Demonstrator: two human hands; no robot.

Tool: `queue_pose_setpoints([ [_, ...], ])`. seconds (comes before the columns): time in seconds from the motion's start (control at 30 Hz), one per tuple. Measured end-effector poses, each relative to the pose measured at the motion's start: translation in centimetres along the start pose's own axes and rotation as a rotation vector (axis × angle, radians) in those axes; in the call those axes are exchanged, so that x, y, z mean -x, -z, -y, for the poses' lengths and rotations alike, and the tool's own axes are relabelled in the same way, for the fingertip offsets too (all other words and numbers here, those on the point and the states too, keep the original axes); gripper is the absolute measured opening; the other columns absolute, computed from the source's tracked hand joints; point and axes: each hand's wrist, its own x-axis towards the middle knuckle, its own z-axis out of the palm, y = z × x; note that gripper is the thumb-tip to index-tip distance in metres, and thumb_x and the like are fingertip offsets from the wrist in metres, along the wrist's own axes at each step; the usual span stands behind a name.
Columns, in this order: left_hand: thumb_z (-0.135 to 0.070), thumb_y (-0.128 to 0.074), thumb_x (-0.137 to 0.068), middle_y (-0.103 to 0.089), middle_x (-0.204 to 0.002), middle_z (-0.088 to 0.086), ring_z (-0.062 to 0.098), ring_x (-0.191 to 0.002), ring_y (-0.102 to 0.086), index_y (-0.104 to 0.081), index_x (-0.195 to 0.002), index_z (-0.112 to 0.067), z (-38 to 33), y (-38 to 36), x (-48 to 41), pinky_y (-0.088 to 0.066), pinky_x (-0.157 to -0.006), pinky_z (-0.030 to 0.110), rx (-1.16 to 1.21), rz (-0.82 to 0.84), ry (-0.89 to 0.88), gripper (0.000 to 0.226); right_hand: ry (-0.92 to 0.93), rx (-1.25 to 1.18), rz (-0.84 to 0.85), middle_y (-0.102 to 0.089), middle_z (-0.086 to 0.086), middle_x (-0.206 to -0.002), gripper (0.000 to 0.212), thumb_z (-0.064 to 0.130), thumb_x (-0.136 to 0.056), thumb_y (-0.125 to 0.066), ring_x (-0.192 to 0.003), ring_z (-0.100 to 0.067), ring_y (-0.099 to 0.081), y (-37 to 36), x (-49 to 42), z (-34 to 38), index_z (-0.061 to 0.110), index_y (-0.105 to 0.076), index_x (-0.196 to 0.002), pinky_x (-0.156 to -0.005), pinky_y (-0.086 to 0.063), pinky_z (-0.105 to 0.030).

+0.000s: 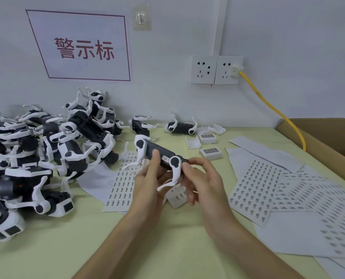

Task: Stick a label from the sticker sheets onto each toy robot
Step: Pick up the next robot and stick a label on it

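Head view: left hand and right hand grip one toy robot.

Over the worktop, the left hand grips a dark toy robot bearing a small label, while the right hand pinches its end. More toy robots lie heaped left; sticker sheets lie spread right.
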Motion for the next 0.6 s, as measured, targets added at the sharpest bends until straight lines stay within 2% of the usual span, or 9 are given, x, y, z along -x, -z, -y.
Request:
queue_pose_setpoints([
  [0.1, -0.061, -0.052, -0.091, -0.076, -0.104, 0.022, 0.027, -0.091, -0.076, -0.074, -0.102, -0.003, -0.1, 0.0, -0.1, -0.062, -0.073, 0.033, 0.012, 0.005, 0.001, 0.063, 0.011, -0.015, -0.011, -0.056, -0.001, -0.063, 0.03, 0.042, -0.079, -0.067, -0.045, -0.015, -0.039, 0.2, -0.3, 0.1, 0.02, -0.066, -0.1, -0.047, -0.032, -0.027],
  [0.17, -0.06, -0.052, -0.09, -0.076, -0.107, 0.02, 0.026, -0.093, -0.075, -0.076, -0.102, -0.006, -0.3, -0.1, 0.0, -0.061, -0.073, 0.032, 0.024, 0.026, -0.002, 0.06, 0.025, -0.023, -0.016, -0.056, -0.001, -0.062, 0.028, 0.042, -0.078, -0.065, -0.045, -0.017, -0.039, 0.4, -0.5, 0.0, 0.022, -0.067, -0.099, -0.047, -0.032, -0.028],
  [0.27, -0.048, -0.061, -0.092, -0.075, -0.099, 0.016, 0.024, -0.089, -0.074, -0.068, -0.109, 0.0, -0.2, 0.0, 0.1, -0.06, -0.072, 0.03, -0.004, 0.061, -0.009, 0.052, 0.031, -0.023, -0.015, -0.058, -0.001, -0.061, 0.029, 0.041, -0.078, -0.065, -0.045, -0.018, -0.039, 0.6, -0.6, 0.0, 0.021, -0.067, -0.099, -0.047, -0.032, -0.027],
  [0.33, -0.039, -0.07, -0.087, -0.075, -0.09, 0.013, 0.023, -0.083, -0.073, -0.067, -0.105, -0.002, -0.1, 0.1, 0.1, -0.058, -0.069, 0.027, -0.039, 0.052, -0.008, 0.041, 0.041, -0.005, -0.005, -0.059, -0.001, -0.062, 0.031, 0.04, -0.078, -0.065, -0.046, -0.017, -0.039, 0.6, -0.5, 0.0, 0.019, -0.067, -0.101, -0.047, -0.033, -0.026],
  [0.4, -0.038, -0.073, -0.082, -0.074, -0.087, 0.014, 0.024, -0.082, -0.072, -0.069, -0.099, -0.003, 0.0, 0.1, 0.0, -0.059, -0.073, 0.031, -0.06, 0.019, -0.002, 0.039, 0.063, 0.035, 0.01, -0.062, -0.001, -0.069, 0.033, 0.04, -0.078, -0.065, -0.05, -0.016, -0.045, 0.6, -0.4, 0.1, 0.018, -0.067, -0.102, -0.048, -0.036, -0.025],
  [0.43, -0.039, -0.073, -0.08, -0.074, -0.088, 0.015, 0.025, -0.083, -0.072, -0.069, -0.099, -0.002, 0.0, 0.1, -0.1, -0.059, -0.076, 0.034, -0.065, 0.006, 0.001, 0.041, 0.076, 0.075, 0.02, -0.065, -0.001, -0.078, 0.032, 0.041, -0.078, -0.065, -0.057, -0.014, -0.051, 0.7, -0.4, 0.2, 0.021, -0.069, -0.103, -0.051, -0.04, -0.025],
  [0.5, -0.041, -0.072, -0.079, -0.075, -0.093, 0.019, 0.031, -0.088, -0.073, -0.069, -0.101, 0.001, 0.0, 0.0, -0.2, -0.059, -0.084, 0.039, -0.076, -0.018, -0.006, 0.048, 0.107, 0.184, 0.07, -0.068, 0.006, -0.103, 0.033, 0.045, -0.08, -0.064, -0.083, -0.008, -0.064, 1.1, -0.6, 0.3, 0.031, -0.07, -0.11, -0.067, -0.048, -0.021],
  [0.53, -0.042, -0.072, -0.08, -0.076, -0.098, 0.021, 0.033, -0.092, -0.073, -0.069, -0.103, 0.001, 0.0, -0.1, -0.2, -0.059, -0.087, 0.042, -0.09, -0.028, -0.015, 0.049, 0.13, 0.231, 0.116, -0.066, 0.009, -0.113, 0.034, 0.046, -0.082, -0.064, -0.098, -0.006, -0.065, 1.3, -0.7, 0.4, 0.037, -0.069, -0.114, -0.075, -0.05, -0.021],
  [0.6, -0.042, -0.07, -0.085, -0.077, -0.104, 0.02, 0.03, -0.096, -0.075, -0.071, -0.108, -0.002, 0.2, 0.0, -0.2, -0.06, -0.085, 0.04, -0.122, -0.043, -0.04, 0.046, 0.188, 0.32, 0.194, -0.061, 0.017, -0.124, 0.035, 0.043, -0.085, -0.068, -0.113, -0.005, -0.062, 1.6, -0.8, 0.7, 0.043, -0.067, -0.12, -0.085, -0.055, -0.026],
])
